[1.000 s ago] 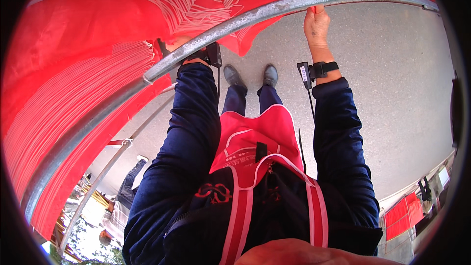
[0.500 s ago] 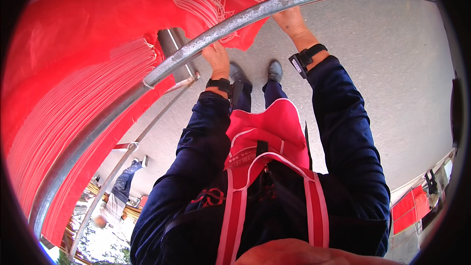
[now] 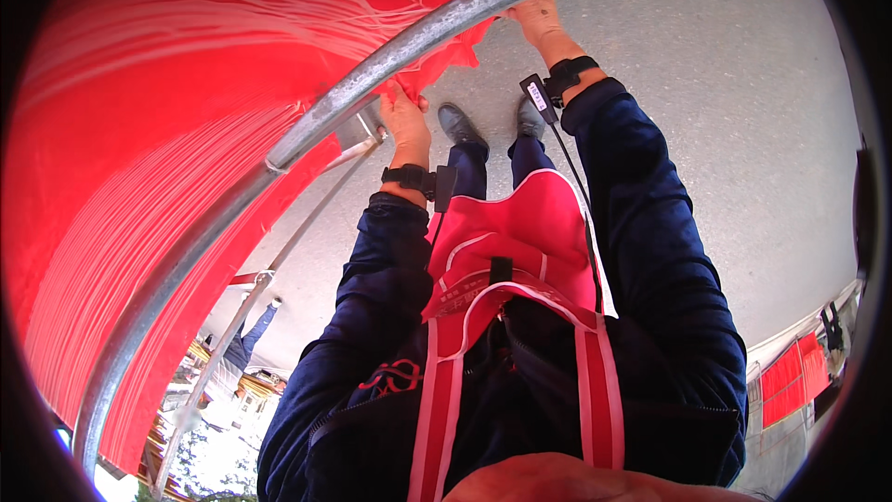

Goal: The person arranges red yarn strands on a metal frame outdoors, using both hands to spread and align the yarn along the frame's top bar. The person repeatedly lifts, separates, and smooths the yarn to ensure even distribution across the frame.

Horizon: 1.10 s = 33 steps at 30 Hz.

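Red cloth point(image 3: 214, 84) in many layers with pale edges fills the upper left, beyond and beneath a curved grey metal rail point(image 3: 372, 74). My left hand point(image 3: 405, 125) is closed on the cloth's near edge, just on my side of the rail. Farther off and to the right, my right hand point(image 3: 536, 19) pinches the cloth's right edge close under the rail; the rail hides part of its fingers. Between the hands the cloth edge hangs crumpled. Each wrist wears a black strap with a small device.
A thinner metal bar point(image 3: 307, 209) runs below the rail at left. Grey ground point(image 3: 725, 130) lies under my shoes point(image 3: 460, 123). I wear a red apron point(image 3: 511, 223). Another person point(image 3: 232, 363) is at lower left. Red panels point(image 3: 794, 376) stand at lower right.
My right hand has moved a little left and my left hand slightly toward me. The cloth edge has shifted with them, covering a dark gap beside the left hand.
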### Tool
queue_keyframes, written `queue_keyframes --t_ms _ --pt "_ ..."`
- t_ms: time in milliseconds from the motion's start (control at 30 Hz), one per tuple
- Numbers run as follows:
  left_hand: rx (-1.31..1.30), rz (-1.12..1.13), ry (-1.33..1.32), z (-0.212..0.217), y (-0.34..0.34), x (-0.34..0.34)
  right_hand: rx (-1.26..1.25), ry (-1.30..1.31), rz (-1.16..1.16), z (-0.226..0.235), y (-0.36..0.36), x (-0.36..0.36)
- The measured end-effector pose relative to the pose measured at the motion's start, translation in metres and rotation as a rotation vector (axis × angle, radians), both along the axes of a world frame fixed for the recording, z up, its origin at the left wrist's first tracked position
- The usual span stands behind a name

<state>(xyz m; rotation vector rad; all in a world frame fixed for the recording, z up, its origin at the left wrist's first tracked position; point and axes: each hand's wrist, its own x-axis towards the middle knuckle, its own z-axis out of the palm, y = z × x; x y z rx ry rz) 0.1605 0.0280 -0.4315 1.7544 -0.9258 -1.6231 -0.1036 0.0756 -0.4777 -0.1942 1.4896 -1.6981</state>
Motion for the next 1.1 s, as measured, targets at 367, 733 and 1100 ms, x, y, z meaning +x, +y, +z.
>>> queue_keyframes --t_ms 367,733,1100 --pt "0.243 0.257 0.827 0.014 -0.029 -0.014 -0.229 -0.308 -0.417 0.041 0.005 -0.018" --pt "-0.753 -0.695 -0.640 0.000 -0.018 -0.008 0.217 0.691 -0.451 -0.077 0.040 -0.096" --pt "-0.449 -0.540 -0.589 0.059 0.011 0.035 0.172 0.829 -0.407 -0.007 0.041 -0.135"
